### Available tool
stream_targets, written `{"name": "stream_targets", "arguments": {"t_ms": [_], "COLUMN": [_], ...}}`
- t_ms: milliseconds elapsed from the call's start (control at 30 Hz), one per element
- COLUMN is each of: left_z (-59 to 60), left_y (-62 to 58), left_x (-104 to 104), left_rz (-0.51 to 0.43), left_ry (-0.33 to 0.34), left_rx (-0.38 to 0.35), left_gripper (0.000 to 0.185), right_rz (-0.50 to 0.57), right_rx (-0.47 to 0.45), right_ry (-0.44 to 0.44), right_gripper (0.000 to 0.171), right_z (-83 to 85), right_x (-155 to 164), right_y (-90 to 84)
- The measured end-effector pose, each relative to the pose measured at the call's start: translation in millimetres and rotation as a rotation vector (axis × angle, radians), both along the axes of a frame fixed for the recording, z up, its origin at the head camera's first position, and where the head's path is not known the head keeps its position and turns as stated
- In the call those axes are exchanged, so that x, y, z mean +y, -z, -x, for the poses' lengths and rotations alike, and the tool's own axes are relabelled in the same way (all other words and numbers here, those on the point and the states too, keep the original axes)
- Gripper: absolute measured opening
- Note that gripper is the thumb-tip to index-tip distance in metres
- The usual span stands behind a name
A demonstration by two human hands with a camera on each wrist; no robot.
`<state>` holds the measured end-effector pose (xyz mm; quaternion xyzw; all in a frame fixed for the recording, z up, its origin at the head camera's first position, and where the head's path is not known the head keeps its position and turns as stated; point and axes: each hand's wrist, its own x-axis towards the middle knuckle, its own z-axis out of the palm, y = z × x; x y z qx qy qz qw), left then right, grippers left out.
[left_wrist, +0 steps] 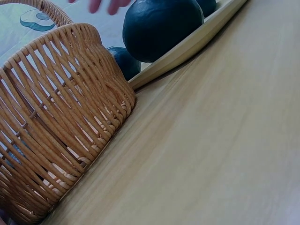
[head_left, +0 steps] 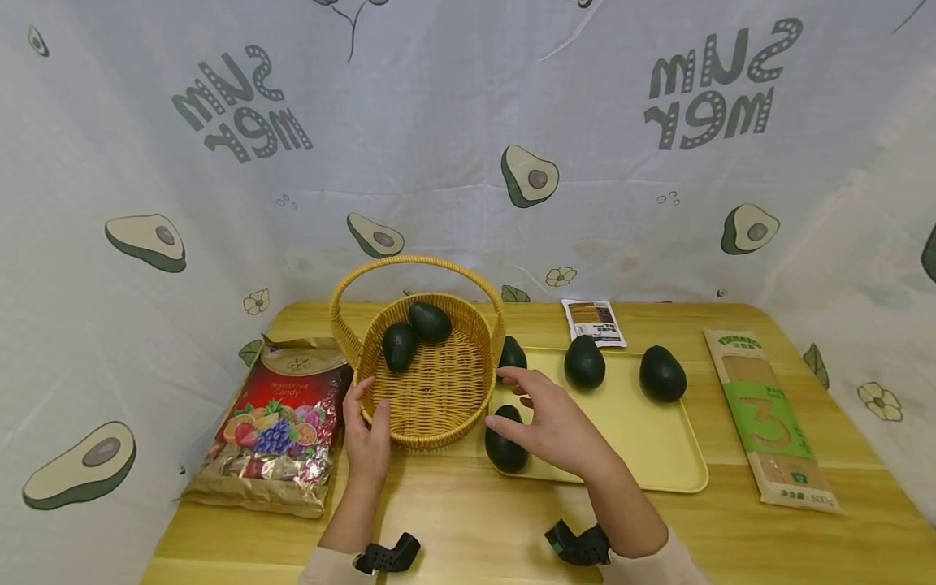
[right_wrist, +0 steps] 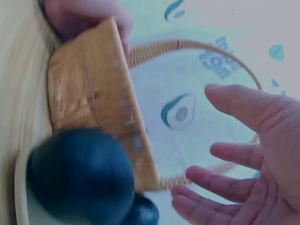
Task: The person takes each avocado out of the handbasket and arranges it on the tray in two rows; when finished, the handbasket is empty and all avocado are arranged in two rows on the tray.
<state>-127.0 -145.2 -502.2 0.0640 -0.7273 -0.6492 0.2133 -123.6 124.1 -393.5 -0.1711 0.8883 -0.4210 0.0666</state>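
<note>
My left hand (head_left: 368, 443) holds the left front rim of a round yellow wicker basket (head_left: 427, 441), which stands upright with its tall handle raised. Two dark green avocados (head_left: 430, 322) lie at the back left inside it. To the basket's right, my right hand (head_left: 552, 418) hovers with its fingers spread and nothing in them. Below its thumb, one avocado (head_left: 506, 445) rests on the left front corner of a pale yellow tray (head_left: 643, 455). Several more avocados (head_left: 585, 362) sit along the tray's far side. In the right wrist view, the spread fingers (right_wrist: 225, 183) show beside the basket.
A red and gold bag of mixed fruit candy (head_left: 281, 422) lies left of the basket. Right of the tray is a long green-labelled pack (head_left: 771, 418). Behind the tray lies a small white packet (head_left: 594, 322). A printed white curtain (head_left: 453, 162) encloses the wooden table (head_left: 453, 520).
</note>
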Motion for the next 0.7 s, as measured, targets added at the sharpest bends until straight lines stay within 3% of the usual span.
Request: {"name": "stream_targets", "arguments": {"t_ms": [167, 333, 533, 700], "left_z": [0.7, 0.3, -1.0, -0.4], "left_y": [1.2, 0.5, 1.0, 0.3], "left_x": [-1, 0, -1, 0], "left_rz": [-0.004, 0.005, 0.019, 0.011], "left_ry": [-0.004, -0.005, -0.004, 0.006], "left_rx": [-0.004, -0.025, -0.014, 0.011], "left_gripper": [0.040, 0.041, 0.041, 0.041], "right_rz": [-0.024, -0.104, -0.185, -0.172], "right_rx": [0.049, 0.066, -0.011, -0.114], "right_ry": [-0.014, -0.049, -0.133, -0.101], "right_gripper": [0.064, 0.062, 0.073, 0.077], "right_z": [2.9, 19.4, 56.2, 85.1], "right_x": [-29, -61, -96, -118], "right_y": [-6.8, -14.1, -15.1, -5.5]}}
